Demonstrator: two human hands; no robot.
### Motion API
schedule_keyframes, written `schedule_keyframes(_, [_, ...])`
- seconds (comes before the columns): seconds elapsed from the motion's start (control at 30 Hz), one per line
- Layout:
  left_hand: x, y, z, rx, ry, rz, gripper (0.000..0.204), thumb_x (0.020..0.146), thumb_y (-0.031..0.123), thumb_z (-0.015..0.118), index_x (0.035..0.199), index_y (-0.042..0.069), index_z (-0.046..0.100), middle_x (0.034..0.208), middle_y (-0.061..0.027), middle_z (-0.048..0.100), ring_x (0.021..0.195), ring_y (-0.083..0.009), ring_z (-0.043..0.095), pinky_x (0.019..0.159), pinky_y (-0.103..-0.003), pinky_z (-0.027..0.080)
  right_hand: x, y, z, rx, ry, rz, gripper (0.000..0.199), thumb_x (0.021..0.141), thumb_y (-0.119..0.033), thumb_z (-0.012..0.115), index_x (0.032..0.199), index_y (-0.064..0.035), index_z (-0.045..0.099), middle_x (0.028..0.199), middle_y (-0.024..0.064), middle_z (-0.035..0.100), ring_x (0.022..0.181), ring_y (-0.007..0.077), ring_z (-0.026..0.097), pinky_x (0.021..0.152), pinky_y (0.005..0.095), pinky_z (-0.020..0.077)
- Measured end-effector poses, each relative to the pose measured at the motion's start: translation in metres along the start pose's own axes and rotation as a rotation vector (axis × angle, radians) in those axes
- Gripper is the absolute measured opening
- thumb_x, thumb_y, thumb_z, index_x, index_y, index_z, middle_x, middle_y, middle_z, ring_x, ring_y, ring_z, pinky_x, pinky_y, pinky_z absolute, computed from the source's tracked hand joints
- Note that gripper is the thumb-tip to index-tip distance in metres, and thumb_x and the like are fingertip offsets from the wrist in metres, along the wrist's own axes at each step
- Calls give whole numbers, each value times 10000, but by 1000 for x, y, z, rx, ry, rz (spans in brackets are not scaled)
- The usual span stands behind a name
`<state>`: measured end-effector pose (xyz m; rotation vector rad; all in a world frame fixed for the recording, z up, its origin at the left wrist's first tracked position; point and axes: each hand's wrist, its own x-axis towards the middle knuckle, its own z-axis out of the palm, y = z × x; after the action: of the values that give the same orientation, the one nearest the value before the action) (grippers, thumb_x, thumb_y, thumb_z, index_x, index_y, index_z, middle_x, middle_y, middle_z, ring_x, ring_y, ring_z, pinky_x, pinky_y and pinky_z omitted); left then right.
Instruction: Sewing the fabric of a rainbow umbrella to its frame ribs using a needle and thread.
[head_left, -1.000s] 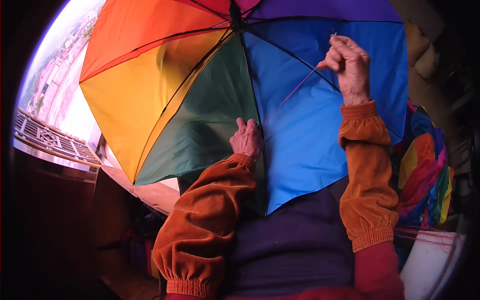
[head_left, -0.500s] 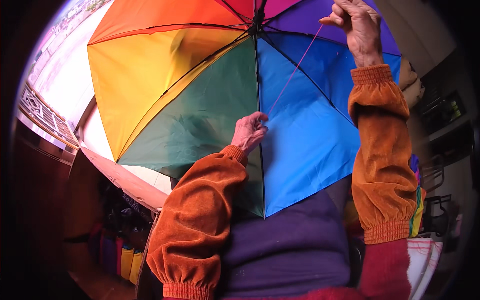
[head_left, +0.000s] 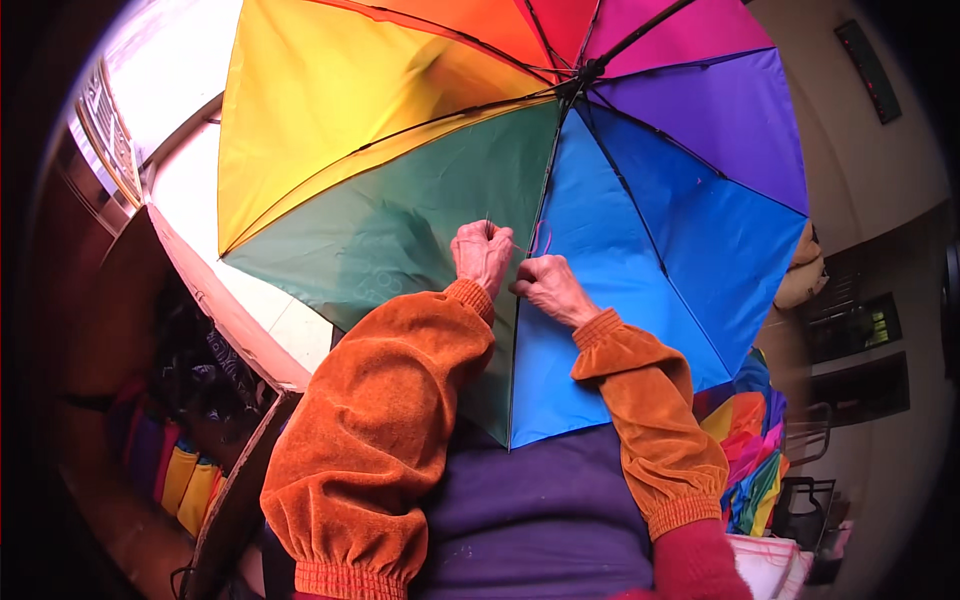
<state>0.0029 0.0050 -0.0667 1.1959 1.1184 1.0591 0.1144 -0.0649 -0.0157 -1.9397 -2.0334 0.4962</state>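
Your open rainbow umbrella point(head_left: 400, 150) spreads above and around both hands, its lower edge falling just below your wrists, with open room off its left edge. Your left hand point(head_left: 482, 255) is fisted on the green panel; your right hand point(head_left: 545, 288), just beside it, pinches a thin thread point(head_left: 541, 238) at the green-blue seam

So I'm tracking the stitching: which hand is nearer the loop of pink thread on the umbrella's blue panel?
Right. The right hand sits just below the pink thread loop, on the blue panel. The left hand is beside it, across the rib on the green panel.
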Motion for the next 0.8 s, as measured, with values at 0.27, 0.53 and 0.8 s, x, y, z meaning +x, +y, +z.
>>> schedule_keyframes(0.27, [-1, -4, 5, -47, -50, -116, 188, 788, 199, 572, 687, 56, 504, 551, -3, 477, 411, -67, 388, 332, -227, 291, 5, 12, 23, 21, 437, -96, 100, 731, -101, 582, 754, -4, 570, 650, 151, 592, 583, 326, 579, 550, 385, 449])
schedule_keyframes(0.53, [-15, 20, -3, -477, -151, -327, 175, 836, 183, 552, 718, 80, 474, 574, -8, 476, 413, -65, 369, 332, -201, 256, 16, 22, -14, 1062, 537, 315, 135, 849, -153, 536, 758, -53, 527, 683, 47, 570, 500, 143, 539, 462, 329, 465])
schedule_keyframes(0.8, [-11, 17, -8, -113, -396, -311, 162, 828, 174, 563, 732, 77, 476, 572, 8, 457, 430, -53, 373, 342, -192, 259, 43, 9, -82, 1600, 529, 28, 68, 867, -130, 528, 878, -73, 494, 612, 52, 498, 539, 177, 514, 588, 411, 513])
